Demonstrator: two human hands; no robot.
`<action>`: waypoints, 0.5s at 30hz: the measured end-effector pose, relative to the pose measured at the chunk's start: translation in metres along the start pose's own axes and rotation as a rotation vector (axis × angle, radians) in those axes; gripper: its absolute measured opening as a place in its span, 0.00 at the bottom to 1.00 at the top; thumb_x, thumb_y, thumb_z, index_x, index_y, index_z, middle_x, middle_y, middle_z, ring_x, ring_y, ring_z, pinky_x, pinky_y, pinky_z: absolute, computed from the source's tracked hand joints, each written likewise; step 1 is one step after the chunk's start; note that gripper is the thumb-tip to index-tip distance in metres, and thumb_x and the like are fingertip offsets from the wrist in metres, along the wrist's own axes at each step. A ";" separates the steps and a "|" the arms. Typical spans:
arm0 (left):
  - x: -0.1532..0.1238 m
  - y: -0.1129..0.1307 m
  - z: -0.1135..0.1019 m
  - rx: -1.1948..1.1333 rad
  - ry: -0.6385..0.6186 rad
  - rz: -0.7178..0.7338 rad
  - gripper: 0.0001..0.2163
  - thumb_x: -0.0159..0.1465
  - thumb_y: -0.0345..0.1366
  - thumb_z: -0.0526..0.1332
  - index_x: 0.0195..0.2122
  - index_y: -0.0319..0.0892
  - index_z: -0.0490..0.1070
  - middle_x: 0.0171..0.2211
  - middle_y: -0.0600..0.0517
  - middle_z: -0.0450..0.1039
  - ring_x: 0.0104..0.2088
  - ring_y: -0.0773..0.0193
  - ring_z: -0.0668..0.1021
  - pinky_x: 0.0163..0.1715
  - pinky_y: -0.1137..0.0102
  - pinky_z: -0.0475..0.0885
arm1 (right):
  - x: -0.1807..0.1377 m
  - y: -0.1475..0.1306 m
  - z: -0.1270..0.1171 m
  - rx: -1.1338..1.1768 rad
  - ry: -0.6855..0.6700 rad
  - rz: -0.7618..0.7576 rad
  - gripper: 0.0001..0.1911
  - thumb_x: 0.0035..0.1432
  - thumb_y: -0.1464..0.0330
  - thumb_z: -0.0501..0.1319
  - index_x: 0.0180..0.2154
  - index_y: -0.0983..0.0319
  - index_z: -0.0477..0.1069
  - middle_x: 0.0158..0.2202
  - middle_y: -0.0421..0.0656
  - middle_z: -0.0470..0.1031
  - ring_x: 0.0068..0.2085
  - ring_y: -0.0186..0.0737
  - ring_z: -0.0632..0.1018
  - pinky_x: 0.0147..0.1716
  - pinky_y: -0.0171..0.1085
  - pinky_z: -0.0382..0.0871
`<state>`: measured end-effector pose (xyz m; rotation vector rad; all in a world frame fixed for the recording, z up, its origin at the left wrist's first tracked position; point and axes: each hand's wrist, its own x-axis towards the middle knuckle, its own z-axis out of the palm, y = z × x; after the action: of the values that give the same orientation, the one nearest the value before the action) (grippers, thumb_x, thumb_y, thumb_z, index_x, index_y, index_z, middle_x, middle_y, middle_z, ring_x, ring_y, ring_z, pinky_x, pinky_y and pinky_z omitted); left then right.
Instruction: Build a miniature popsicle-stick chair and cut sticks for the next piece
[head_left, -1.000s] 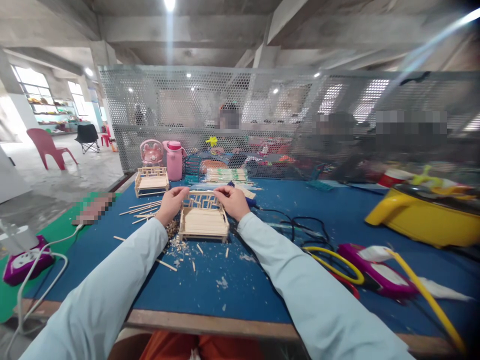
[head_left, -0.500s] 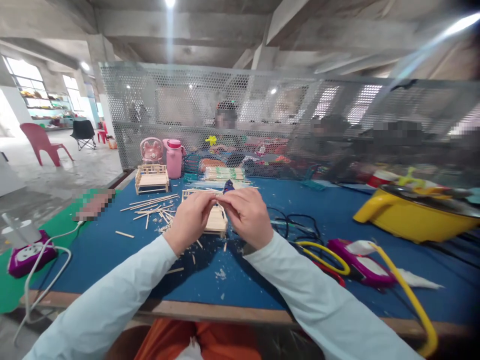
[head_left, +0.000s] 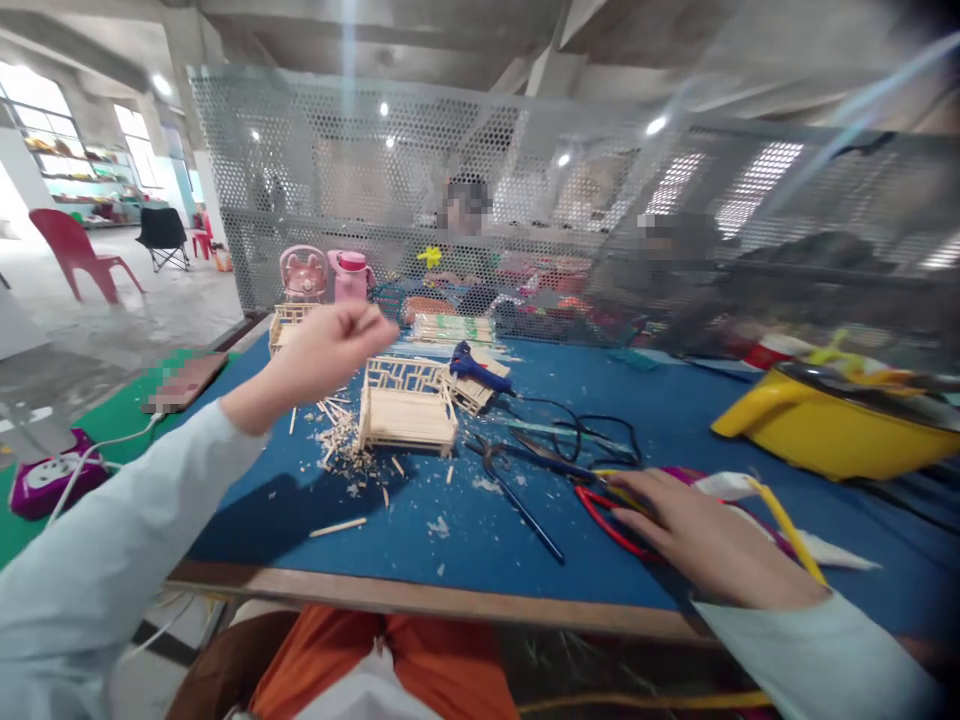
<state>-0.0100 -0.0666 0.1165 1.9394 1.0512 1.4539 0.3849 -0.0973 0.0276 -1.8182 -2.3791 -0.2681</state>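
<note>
My left hand (head_left: 319,355) is raised above the left side of the table, fingers curled in; whatever they may hold does not show. On the right, my right hand (head_left: 712,545) lies over the looped handles of scissors (head_left: 551,455), fingers stretched out and partly covering the loops. Nippers (head_left: 525,505) with dark handles lie just left of these. A small bench-like model of thin wooden sticks (head_left: 409,415) stands between my hands. Behind it, a blue glue gun (head_left: 484,370) rests on another stick piece (head_left: 472,395).
Wood scraps (head_left: 349,440) and a loose stick (head_left: 337,528) lie on the blue table. A second stick model (head_left: 289,325) is partly behind my left hand. A yellow pot (head_left: 810,425) and black cable (head_left: 592,435) occupy the right. A perforated screen (head_left: 337,190) stands behind, with people beyond.
My hands, together above the stick model before, have parted. The left has moved left and up; the right has dropped rightward to the scissors handles. Model, nippers and glue gun now show more fully.
</note>
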 end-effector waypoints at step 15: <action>-0.096 -0.046 0.000 1.056 -0.709 -0.240 0.13 0.63 0.37 0.45 0.32 0.43 0.69 0.32 0.47 0.73 0.32 0.57 0.76 0.30 0.67 0.65 | 0.015 -0.015 -0.026 -0.205 -0.026 0.077 0.18 0.42 0.70 0.61 0.39 0.58 0.73 0.29 0.52 0.78 0.28 0.49 0.77 0.21 0.39 0.60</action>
<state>-0.0360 -0.1183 0.0269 2.5277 1.7457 -0.0823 0.3665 -0.0927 0.0552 -2.0067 -2.3693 -0.4993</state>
